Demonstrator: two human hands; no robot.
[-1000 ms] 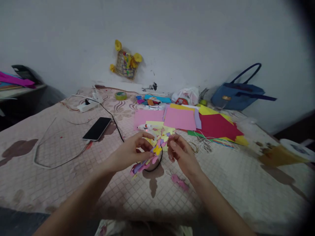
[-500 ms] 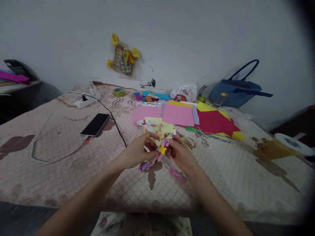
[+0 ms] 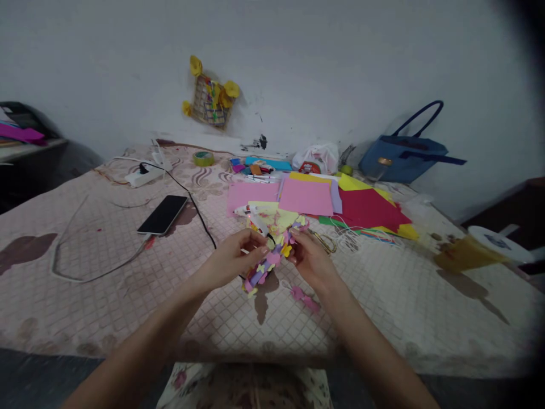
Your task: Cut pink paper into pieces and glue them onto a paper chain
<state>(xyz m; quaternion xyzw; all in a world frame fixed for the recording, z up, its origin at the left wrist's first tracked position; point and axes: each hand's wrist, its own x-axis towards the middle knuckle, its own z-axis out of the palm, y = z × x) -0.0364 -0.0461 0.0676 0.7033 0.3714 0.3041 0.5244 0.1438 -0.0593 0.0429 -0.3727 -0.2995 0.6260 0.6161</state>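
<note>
A purple paper strip [image 3: 269,264] covered with pink, cream and yellow flower- or butterfly-shaped cutouts slants between my two hands, just above the table. My left hand [image 3: 230,257] pinches its left edge near the middle with thumb and fingers. At the upper right end, my right hand [image 3: 314,258] is closed on the strip, its fingertips beside a yellow cutout. Right behind the strip lies a white glue gun [image 3: 259,222], partly over pale yellow paper. Small pink cutouts [image 3: 305,299] with a white string lie on the cloth below my right hand.
Gold-handled scissors [image 3: 327,243] and white cord [image 3: 349,238] lie right of my hands. Behind are pink paper [image 3: 306,197] and red paper [image 3: 366,207]. A phone [image 3: 163,215] on a cable is left. A yellow drink cup [image 3: 468,255] lies tilted at right, near a blue bag [image 3: 402,162].
My left fingers have slid up and left along the strip, baring more of its lower part. The strip has turned a little, and the yellow cutout now sits nearer my right fingers.
</note>
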